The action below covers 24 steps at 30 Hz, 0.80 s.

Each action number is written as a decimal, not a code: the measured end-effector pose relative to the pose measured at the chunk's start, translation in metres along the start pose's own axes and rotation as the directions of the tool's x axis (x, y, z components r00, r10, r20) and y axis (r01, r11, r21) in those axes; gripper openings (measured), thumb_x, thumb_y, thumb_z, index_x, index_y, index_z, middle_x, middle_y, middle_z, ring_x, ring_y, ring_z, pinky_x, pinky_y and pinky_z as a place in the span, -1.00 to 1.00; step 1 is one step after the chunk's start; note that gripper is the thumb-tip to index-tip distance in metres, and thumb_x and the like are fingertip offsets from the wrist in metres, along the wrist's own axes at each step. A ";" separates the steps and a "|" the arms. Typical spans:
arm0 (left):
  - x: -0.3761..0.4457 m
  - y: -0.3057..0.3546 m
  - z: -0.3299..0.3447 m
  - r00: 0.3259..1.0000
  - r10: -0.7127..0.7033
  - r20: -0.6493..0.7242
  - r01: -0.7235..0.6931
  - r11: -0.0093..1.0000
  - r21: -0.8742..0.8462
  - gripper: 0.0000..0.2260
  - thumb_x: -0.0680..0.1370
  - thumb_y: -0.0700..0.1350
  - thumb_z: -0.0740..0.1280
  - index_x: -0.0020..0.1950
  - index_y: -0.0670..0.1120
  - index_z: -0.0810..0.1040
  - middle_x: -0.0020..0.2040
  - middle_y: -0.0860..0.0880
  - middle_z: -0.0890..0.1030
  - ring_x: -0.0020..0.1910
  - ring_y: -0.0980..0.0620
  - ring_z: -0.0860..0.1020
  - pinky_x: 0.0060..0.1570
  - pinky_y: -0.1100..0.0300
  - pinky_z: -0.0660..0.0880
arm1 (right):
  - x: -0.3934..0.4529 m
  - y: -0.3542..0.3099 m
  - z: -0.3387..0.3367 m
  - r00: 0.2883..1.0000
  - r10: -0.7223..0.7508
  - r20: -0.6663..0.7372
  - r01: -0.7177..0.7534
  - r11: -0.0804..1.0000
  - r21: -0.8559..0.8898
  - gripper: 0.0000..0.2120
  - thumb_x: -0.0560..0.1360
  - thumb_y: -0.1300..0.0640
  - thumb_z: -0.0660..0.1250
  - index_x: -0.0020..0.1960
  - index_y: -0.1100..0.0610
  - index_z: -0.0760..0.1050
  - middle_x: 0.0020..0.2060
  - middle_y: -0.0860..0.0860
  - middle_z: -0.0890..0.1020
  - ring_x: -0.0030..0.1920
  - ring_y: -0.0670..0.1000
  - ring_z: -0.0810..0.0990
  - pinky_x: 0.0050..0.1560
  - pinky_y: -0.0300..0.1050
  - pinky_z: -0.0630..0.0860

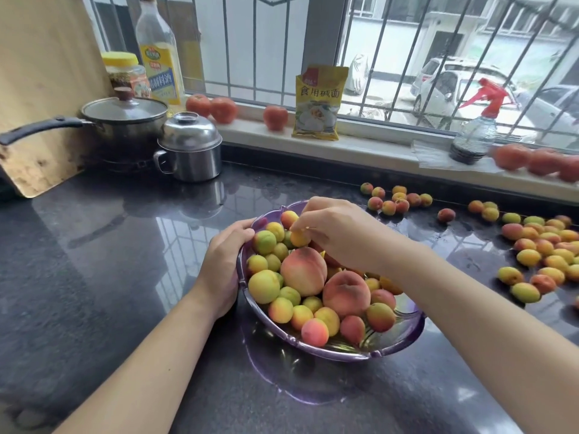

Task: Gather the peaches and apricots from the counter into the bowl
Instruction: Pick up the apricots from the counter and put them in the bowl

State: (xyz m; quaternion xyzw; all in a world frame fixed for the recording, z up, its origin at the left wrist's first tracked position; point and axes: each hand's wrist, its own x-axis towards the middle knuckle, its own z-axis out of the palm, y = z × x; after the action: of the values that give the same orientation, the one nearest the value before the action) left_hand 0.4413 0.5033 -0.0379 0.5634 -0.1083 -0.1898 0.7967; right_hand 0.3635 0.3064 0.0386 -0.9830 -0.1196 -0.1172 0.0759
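Left hand (224, 264) is clamped on the near-left rim of the purple glass bowl (404, 336), fingers curled over the edge and the palm flat against the outer wall, forearm running in from the lower left. Right hand (336, 230) reaches across from the right, wrist bent, knuckles up, hovering over the far side of the bowl. Its fingertips pinch a small yellow apricot (299, 238) just above the heap; the thumb is tucked underneath and mostly hidden, so the exact grip is hard to read.

The bowl sits on the dark polished counter (109, 261), already well loaded: two large peaches (303, 270) side by side in the middle, small apricots packed all around them. The right forearm covers the right-hand part of the bowl, so what lies beneath it cannot be seen.

Plenty of fruit is out on the counter. A small cluster (395, 200) lies beyond the bowl near the window ledge, and a larger scatter (539, 249) spreads to the far right, cut off by the frame edge.

Along the ledge: blurred tomatoes (532, 159) on the right, sharper ones (211, 108) on the left, a yellow packet (319, 103) and a spray bottle (476, 133). Back left, a lidded saucepan (123, 120), a steel pot (188, 148), an oil bottle (159, 54) with its top cut off, and a jar (125, 73) partly behind the saucepan.
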 end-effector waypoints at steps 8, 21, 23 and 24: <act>-0.003 0.002 0.000 1.000 -0.001 -0.007 0.002 1.000 0.030 -0.56 0.50 -0.05 0.31 0.30 -0.24 0.66 0.20 -0.30 0.71 0.32 -0.37 0.60 0.44 -0.33 0.47 | -0.008 0.004 -0.007 0.995 0.089 -0.040 -0.084 0.990 0.112 -0.75 0.63 0.21 0.31 0.26 0.01 0.62 0.15 -0.06 0.57 0.11 -0.01 0.57 0.09 -0.09 0.56; 0.004 -0.005 -0.004 1.000 -0.003 -0.005 0.003 1.000 0.002 -0.59 0.50 -0.07 0.30 0.27 -0.20 0.68 0.20 -0.27 0.72 0.31 -0.33 0.63 0.42 -0.29 0.50 | -0.068 0.150 0.059 0.671 0.594 -0.444 -0.659 0.752 0.009 -0.73 0.52 0.40 0.32 0.21 0.29 0.58 0.13 0.28 0.56 0.09 0.33 0.54 0.07 0.16 0.51; 0.005 -0.007 -0.005 1.000 -0.003 -0.005 0.003 1.000 -0.002 -0.59 0.51 -0.07 0.30 0.28 -0.21 0.67 0.22 -0.28 0.71 0.32 -0.33 0.63 0.44 -0.31 0.47 | -0.061 0.158 0.065 0.741 0.504 -0.444 -0.608 0.784 -0.126 -0.70 0.48 0.38 0.36 0.20 0.28 0.58 0.11 0.28 0.56 0.09 0.36 0.50 0.12 0.23 0.48; 0.007 -0.008 -0.005 1.000 -0.004 -0.007 0.004 1.000 -0.011 -0.58 0.51 -0.06 0.30 0.29 -0.21 0.67 0.23 -0.29 0.70 0.33 -0.33 0.62 0.46 -0.33 0.45 | -0.058 0.163 0.066 0.745 0.509 -0.431 -0.617 0.771 -0.157 -0.68 0.48 0.33 0.37 0.23 0.25 0.57 0.15 0.27 0.55 0.14 0.36 0.47 0.18 0.22 0.43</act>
State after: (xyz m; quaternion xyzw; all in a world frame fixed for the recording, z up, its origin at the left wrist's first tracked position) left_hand 0.4478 0.5027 -0.0475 0.5600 -0.1036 -0.1899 0.7998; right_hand 0.3636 0.1491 -0.0587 -0.9327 0.2208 -0.2846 -0.0160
